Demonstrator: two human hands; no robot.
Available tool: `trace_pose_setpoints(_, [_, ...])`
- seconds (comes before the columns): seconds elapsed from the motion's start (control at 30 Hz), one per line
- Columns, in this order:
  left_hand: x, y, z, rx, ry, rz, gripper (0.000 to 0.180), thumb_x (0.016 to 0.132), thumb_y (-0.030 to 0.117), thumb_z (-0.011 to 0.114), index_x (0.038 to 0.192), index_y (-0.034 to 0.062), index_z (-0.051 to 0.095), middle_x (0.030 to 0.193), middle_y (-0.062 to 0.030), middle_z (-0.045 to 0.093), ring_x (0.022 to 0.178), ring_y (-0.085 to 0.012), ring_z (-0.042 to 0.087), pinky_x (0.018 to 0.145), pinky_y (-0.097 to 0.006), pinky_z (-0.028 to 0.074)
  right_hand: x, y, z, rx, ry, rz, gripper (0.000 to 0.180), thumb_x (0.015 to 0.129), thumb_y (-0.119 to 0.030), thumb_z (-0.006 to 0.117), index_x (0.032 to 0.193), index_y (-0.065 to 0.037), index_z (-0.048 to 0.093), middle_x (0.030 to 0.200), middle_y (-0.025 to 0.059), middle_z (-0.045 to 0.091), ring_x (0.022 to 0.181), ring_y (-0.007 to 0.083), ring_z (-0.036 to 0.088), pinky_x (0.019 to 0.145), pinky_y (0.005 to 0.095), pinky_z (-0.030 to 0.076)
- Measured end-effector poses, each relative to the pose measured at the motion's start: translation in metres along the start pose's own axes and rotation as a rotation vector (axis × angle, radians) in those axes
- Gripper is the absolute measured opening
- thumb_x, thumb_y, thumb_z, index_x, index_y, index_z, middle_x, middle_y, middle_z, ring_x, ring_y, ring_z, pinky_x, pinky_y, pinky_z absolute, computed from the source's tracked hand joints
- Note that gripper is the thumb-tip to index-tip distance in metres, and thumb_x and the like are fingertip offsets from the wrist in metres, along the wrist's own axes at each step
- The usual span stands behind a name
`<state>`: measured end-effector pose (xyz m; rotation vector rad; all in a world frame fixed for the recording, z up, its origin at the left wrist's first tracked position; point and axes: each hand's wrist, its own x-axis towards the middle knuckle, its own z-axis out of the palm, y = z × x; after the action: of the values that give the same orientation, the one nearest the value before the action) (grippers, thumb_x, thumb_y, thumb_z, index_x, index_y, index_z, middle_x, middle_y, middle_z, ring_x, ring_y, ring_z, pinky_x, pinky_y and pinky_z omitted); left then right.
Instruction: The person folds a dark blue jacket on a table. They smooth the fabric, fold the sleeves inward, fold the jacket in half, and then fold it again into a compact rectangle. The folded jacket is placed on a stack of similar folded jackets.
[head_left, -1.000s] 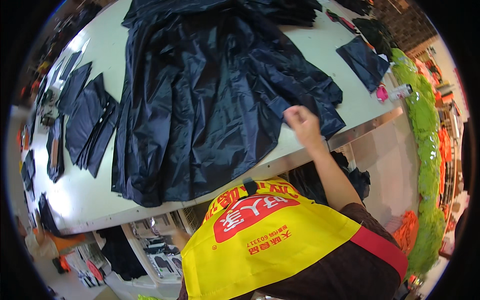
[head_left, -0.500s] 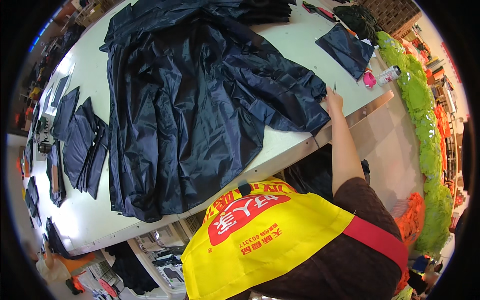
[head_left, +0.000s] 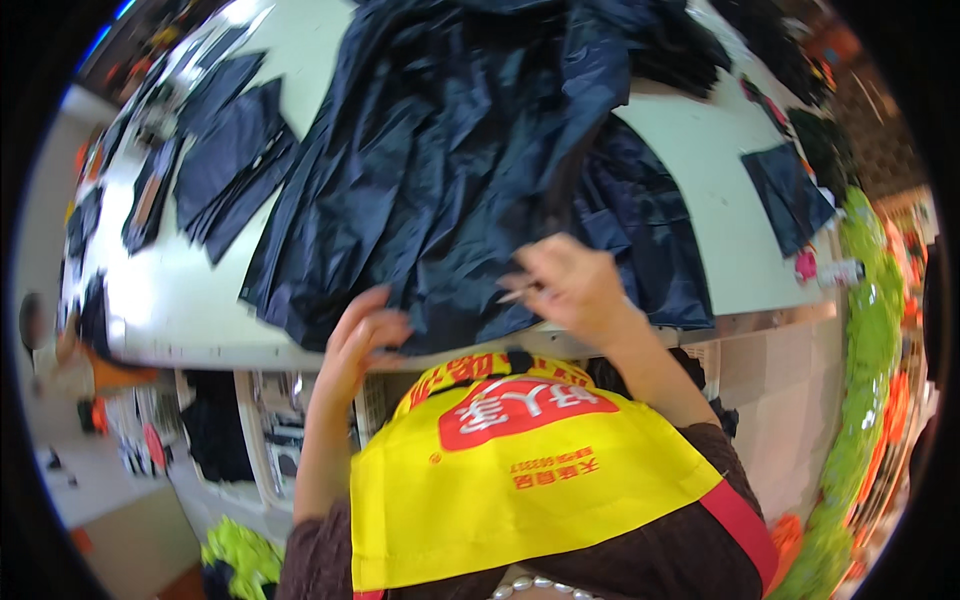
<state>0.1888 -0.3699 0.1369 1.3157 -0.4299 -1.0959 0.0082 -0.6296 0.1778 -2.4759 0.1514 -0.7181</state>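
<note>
A large, shiny dark navy garment (head_left: 440, 190) lies spread over the white table, its lower hem near the front edge. My left hand (head_left: 362, 335) hovers at this hem, fingers loosely bent and apart, with nothing visible in them. Over the garment's lower part is my right hand (head_left: 575, 285), closed around a small pointed tool (head_left: 517, 294) whose tip sticks out to the left. Motion blurs both hands, and most of the tool is hidden in the fingers.
Stacks of cut dark pieces (head_left: 235, 165) lie on the table's left. To the right are a folded dark piece (head_left: 787, 195), a pink item (head_left: 805, 265) and a can (head_left: 842, 273). Lime green material (head_left: 868, 330) is piled beyond the table. White bins (head_left: 262, 440) stand beneath it.
My right hand has come from the garment's right end to its lower middle. My left hand has come into view. The garment's right part has been folded inward, and the view has shifted.
</note>
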Motion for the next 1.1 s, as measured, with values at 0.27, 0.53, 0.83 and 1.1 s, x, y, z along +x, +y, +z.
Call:
trace_pose_setpoints(0.27, [0.068, -0.022, 0.065, -0.356, 0.189, -0.232, 0.044, 0.077, 0.002, 0.066, 0.118, 0.0040, 0.048, 0.098, -0.0111, 0.062, 0.085, -0.0225, 0.063, 0.081, -0.033, 0.052, -0.028, -0.009, 0.061, 0.536, 0.020, 0.309, 0.021, 0.078, -0.011, 0.071, 0.096, -0.002, 0.065, 0.095, 0.0082, 0.062, 0.065, 0.0120, 0.057, 0.057, 0.0188, 0.044])
trace_pose_setpoints(0.53, [0.066, -0.007, 0.059, -0.373, 0.020, -0.171, 0.052, 0.079, 0.007, 0.068, 0.125, 0.0032, 0.043, 0.116, -0.0133, 0.056, 0.105, -0.0255, 0.058, 0.094, -0.036, 0.046, -0.003, 0.036, 0.045, 0.867, -0.114, 0.692, 0.018, 0.087, -0.022, 0.063, 0.084, -0.004, 0.061, 0.070, -0.0045, 0.055, 0.063, 0.0035, 0.047, 0.055, 0.0177, 0.037])
trace_pose_setpoints(0.83, [0.075, 0.021, 0.053, 0.711, 0.138, 0.593, 0.050, 0.080, 0.013, 0.067, 0.127, 0.0088, 0.048, 0.114, -0.0099, 0.058, 0.116, -0.0255, 0.049, 0.100, -0.033, 0.037, 0.007, 0.023, 0.035, 1.086, -0.115, 0.815, 0.021, 0.089, -0.031, 0.061, 0.077, -0.014, 0.059, 0.059, -0.0104, 0.043, 0.047, -0.0004, 0.036, 0.042, 0.0159, 0.026])
trace_pose_setpoints(1.1, [0.105, 0.027, 0.058, 0.379, -0.179, 0.166, 0.020, 0.090, 0.022, 0.058, 0.096, 0.0051, 0.065, 0.080, 0.0020, 0.060, 0.076, -0.0038, 0.054, 0.072, -0.018, 0.042, 0.011, 0.024, 0.025, 1.163, -0.086, 0.839, 0.025, 0.092, -0.030, 0.055, 0.100, -0.008, 0.064, 0.060, -0.0074, 0.046, 0.048, 0.0006, 0.033, 0.043, 0.0157, 0.025])
